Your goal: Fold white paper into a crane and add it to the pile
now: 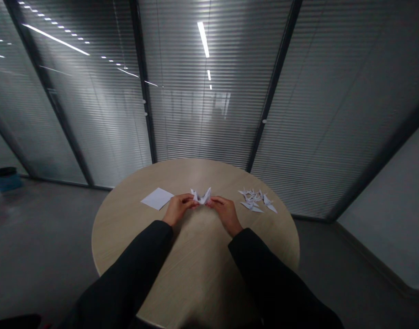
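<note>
Between my two hands a white folded-paper crane (pixel 203 197) is held just over the table, its pointed parts sticking up. My left hand (pixel 178 207) pinches its left side with closed fingers. On the right side my right hand (pixel 225 211) grips it the same way, thumb and fingers together. The fingertips partly hide the lower edges of the paper. Left of my left hand lies a flat square stack of white paper (pixel 157 198). To the right of my right hand rests a loose pile of folded white paper cranes (pixel 252 197).
The round wooden table (pixel 195 256) has its far edge close to a glass partition with blinds (pixel 202 128). A blue bin (pixel 5 180) with a dark rim stands on the grey floor at far left. A white wall (pixel 394 205) rises on the right.
</note>
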`<action>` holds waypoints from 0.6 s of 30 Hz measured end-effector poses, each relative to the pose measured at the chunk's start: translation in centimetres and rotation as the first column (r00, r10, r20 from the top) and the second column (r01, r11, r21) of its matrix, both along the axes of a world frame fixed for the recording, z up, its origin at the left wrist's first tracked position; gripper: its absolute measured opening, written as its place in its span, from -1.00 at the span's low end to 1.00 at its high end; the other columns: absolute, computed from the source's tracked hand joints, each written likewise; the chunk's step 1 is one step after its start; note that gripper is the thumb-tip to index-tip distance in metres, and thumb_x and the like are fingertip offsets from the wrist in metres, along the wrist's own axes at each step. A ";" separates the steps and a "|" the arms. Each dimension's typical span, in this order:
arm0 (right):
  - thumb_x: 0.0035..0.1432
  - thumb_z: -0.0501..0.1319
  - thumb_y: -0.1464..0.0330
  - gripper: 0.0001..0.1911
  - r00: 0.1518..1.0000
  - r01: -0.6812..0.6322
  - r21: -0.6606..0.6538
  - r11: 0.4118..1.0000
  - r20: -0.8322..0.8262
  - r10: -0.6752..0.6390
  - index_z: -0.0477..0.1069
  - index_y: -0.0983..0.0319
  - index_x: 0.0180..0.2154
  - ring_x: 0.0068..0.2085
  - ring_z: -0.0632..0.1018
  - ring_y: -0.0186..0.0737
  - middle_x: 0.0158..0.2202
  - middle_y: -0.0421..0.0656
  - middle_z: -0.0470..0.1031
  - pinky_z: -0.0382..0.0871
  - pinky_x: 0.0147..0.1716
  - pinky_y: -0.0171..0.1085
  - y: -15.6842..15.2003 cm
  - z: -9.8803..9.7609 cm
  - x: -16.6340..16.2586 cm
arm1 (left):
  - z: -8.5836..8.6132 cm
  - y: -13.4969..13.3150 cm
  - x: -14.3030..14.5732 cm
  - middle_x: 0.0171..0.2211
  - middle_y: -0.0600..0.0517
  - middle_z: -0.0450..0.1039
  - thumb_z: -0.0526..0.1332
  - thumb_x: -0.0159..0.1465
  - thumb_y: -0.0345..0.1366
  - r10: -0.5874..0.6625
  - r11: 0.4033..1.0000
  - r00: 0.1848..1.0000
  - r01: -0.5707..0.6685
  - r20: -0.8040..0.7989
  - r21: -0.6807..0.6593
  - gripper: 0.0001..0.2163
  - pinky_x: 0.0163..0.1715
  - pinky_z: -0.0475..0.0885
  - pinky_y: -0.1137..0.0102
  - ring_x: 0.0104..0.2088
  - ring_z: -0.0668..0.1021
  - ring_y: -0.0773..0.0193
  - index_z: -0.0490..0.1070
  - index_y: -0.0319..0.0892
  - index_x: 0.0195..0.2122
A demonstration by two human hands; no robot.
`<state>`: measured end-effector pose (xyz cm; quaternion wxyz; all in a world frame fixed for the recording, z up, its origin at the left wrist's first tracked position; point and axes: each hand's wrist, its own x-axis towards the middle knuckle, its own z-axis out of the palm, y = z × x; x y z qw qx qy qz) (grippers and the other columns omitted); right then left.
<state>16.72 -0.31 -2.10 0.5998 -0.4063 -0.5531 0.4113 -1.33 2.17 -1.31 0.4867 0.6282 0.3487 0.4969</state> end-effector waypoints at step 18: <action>-0.10 0.37 0.21 -0.73 0.934 -0.260 -0.263 0.929 -0.311 0.173 0.45 0.26 -0.40 -0.39 0.56 -0.20 -0.42 -0.07 0.55 0.46 -0.30 -0.21 -0.4 -0.3 0.3 | 0.6 -0.2 -0.4 -0.27 -0.04 0.42 0.27 0.13 -0.21 0.265 0.910 0.944 -0.178 -0.198 0.374 -0.85 -0.04 0.31 0.25 -0.16 0.46 0.16 0.52 -0.16 -0.35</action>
